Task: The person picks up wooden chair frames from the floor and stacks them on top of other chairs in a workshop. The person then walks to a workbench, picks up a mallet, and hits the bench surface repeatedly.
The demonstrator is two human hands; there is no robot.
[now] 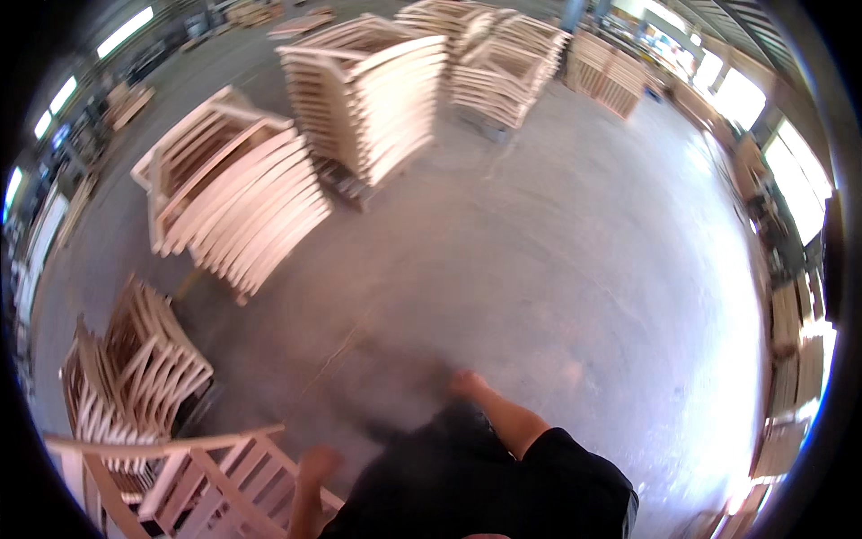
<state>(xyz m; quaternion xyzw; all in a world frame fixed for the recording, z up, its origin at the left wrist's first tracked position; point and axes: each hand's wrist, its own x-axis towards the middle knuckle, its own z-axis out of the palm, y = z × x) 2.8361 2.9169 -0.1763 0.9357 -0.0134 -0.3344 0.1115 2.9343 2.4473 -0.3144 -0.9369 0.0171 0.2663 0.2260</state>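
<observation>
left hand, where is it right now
In the head view, the left hand is low and left of centre, beside a slatted wooden frame; whether they touch is unclear.

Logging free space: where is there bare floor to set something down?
Widest bare floor lies ahead and right of the right hand, between the wooden stacks and the boards along the right side. The left is crowded: a slatted frame by the left hand, more stacks beyond.

grey flr (548,260) bears wdn frame stks (391,108), some on low bases (345,183).
</observation>
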